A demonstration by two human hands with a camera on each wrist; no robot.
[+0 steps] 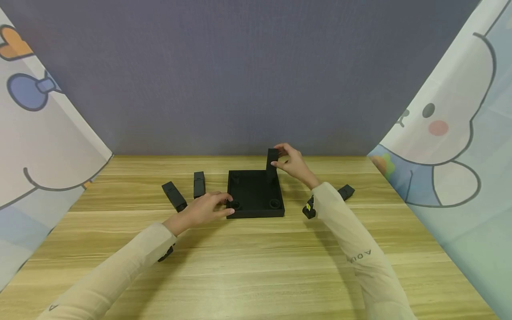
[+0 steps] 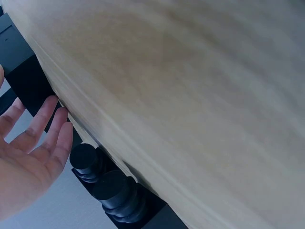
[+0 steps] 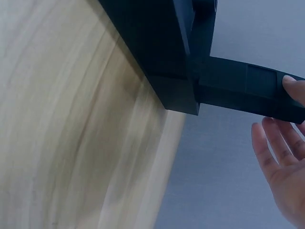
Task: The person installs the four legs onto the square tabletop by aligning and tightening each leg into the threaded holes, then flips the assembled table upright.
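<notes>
A black square tabletop (image 1: 254, 193) lies underside up, with raised edges and round sockets in its corners. At its back right corner a black table leg (image 1: 272, 162) stands upright. My right hand (image 1: 294, 163) pinches this leg near its top, thumb on one side and fingers on the other. In the right wrist view the leg (image 3: 238, 83) meets the tabletop (image 3: 147, 43); the joint itself is hidden. My left hand (image 1: 206, 207) touches the tabletop's front left corner. In the left wrist view its fingers are loosely extended against the side.
Two loose black legs, one (image 1: 174, 195) angled and one (image 1: 198, 184) straighter, lie left of the tabletop. Their round threaded ends (image 2: 119, 191) show in the left wrist view. Another leg (image 1: 346, 192) lies partly behind the right sleeve. A grey panel (image 1: 240, 80) stands behind the wooden table (image 1: 240, 262).
</notes>
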